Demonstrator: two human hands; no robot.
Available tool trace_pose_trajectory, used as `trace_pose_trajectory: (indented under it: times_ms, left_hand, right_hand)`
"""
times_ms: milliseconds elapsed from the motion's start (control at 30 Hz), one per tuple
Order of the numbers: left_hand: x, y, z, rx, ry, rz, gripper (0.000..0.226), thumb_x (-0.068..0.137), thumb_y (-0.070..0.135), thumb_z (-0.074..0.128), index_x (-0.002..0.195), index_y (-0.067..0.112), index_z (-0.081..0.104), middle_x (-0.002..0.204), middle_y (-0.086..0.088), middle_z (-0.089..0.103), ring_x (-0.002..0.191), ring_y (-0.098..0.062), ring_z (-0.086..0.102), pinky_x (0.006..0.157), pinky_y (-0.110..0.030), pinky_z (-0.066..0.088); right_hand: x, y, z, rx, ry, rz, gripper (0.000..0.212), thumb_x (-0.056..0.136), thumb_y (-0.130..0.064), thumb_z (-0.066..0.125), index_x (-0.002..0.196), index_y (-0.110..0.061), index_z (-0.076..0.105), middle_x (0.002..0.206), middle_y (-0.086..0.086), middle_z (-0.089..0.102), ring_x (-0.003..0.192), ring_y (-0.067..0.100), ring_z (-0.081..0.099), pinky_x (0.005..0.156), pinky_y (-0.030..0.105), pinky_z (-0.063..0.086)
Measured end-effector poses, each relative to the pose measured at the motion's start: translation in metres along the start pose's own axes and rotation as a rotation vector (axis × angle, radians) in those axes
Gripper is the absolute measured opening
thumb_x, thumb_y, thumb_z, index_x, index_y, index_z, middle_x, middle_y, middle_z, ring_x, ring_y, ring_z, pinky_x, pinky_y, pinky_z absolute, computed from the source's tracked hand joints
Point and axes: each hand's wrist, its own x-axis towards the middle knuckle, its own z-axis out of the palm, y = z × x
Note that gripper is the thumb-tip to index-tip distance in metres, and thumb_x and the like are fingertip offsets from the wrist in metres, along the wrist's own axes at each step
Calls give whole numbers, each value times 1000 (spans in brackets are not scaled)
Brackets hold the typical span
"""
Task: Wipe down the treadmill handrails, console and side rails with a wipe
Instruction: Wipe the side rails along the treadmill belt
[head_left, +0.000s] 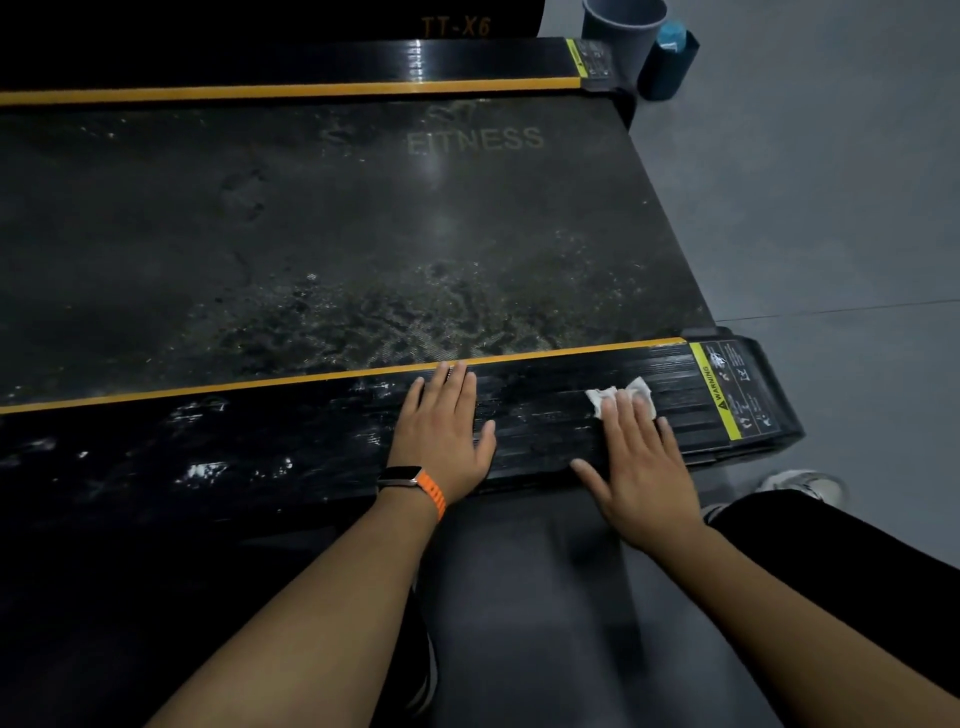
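Our right hand (641, 457) lies flat with its fingers straight, pressing the white wipe (621, 395) down onto the near side rail (311, 447); nothing is curled round the wipe, which shows crumpled beyond and under the fingertips. Our left hand (441, 431) rests flat on the same rail just to the left, fingers straight and together, holding nothing, its fingertips reaching the yellow stripe (260, 387) along the rail's far edge. A watch (402, 475) on an orange strap sits on that wrist. The wipe lies near the right end of the rail, just left of the warning label (737, 395). Pale streaks mark the rail to the left of our hands. Beyond the stripe runs the dark belt (311, 234), mottled and printed FITNESS, and past it the far side rail (311, 62). On the grey floor (831, 208) at far right stand a grey bin (618, 36) and a blue container (670, 57). A shoe (800, 486) shows near right.
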Motion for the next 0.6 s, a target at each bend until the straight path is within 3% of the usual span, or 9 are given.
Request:
trace_pose_trajectory:
  times_ms: [167, 267, 433, 600]
  left_hand:
    - [0, 0, 0, -15, 23, -1, 74, 98, 53, 31, 157, 9, 38, 165, -8, 33, 156, -24, 22, 127, -48, 18]
    - [-1, 0, 0, -11, 20, 2, 73, 98, 53, 32, 157, 9, 38, 165, -9, 33, 156, -24, 23, 126, -48, 19]
    - [0, 0, 0, -9, -6, -5, 73, 100, 54, 31, 159, 11, 33, 167, -8, 28, 157, -24, 18, 128, -48, 15]
    - [0, 0, 1, -11, 8, -3, 74, 99, 54, 29, 158, 10, 36, 166, -8, 31, 156, -24, 20, 127, -48, 18]
  right_hand:
    - [3, -62, 9, 36, 18, -192, 97, 100, -77, 15, 165, -4, 19, 173, 15, 12, 162, 28, 3, 130, 47, 12]
    - [2, -48, 6, -23, 9, -297, 91, 103, -74, 15, 166, -8, 19, 174, 11, 13, 162, 25, 6, 128, 49, 21]
    - [-7, 5, 3, 7, 73, -131, 89, 103, -69, 27, 163, -5, 27, 172, 11, 19, 161, 27, 12, 127, 49, 23]
    - [0, -46, 10, 82, 108, -209, 86, 104, -63, 36, 157, 5, 36, 166, 23, 31, 158, 38, 21, 127, 50, 26]
